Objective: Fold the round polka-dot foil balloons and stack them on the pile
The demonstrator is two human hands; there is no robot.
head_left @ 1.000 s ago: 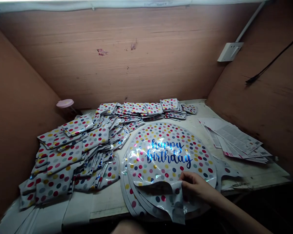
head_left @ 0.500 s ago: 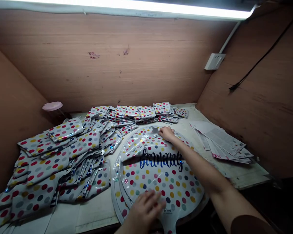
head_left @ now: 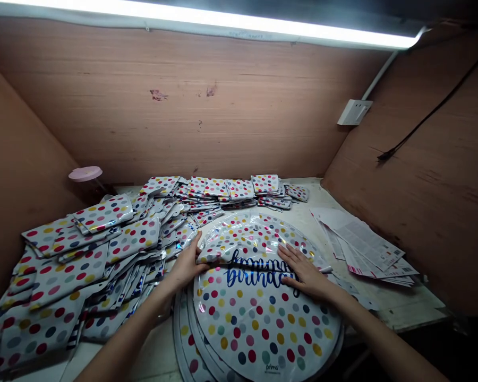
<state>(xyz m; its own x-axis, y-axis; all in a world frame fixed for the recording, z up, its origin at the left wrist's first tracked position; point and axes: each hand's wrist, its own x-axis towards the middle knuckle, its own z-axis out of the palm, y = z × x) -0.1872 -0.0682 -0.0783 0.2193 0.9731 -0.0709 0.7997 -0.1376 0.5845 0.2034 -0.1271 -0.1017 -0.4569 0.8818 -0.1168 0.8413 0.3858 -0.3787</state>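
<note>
A round foil balloon point(head_left: 263, 323), white with coloured dots and blue "birthday" lettering, lies flat on a stack of similar balloons before me. Its far part is folded over toward me, with the fold's edge crossing the lettering. My left hand point(head_left: 187, 261) is at the left end of this fold, thumb and fingers apart, the thumb touching the foil. My right hand point(head_left: 305, 273) rests palm down on the right side of the lettering, its fingers stretched out.
Many folded dotted balloons point(head_left: 135, 239) are heaped at the left, and more folded ones point(head_left: 239, 189) line the back. Printed paper sheets point(head_left: 366, 241) lie at the right. A pink-lidded container point(head_left: 85, 174) stands in the back left corner. Wooden panels point(head_left: 231, 111) enclose the table.
My right hand has come back from the balloon's far edge to the lettering. My left hand has moved from the near side up to the left end of the fold.
</note>
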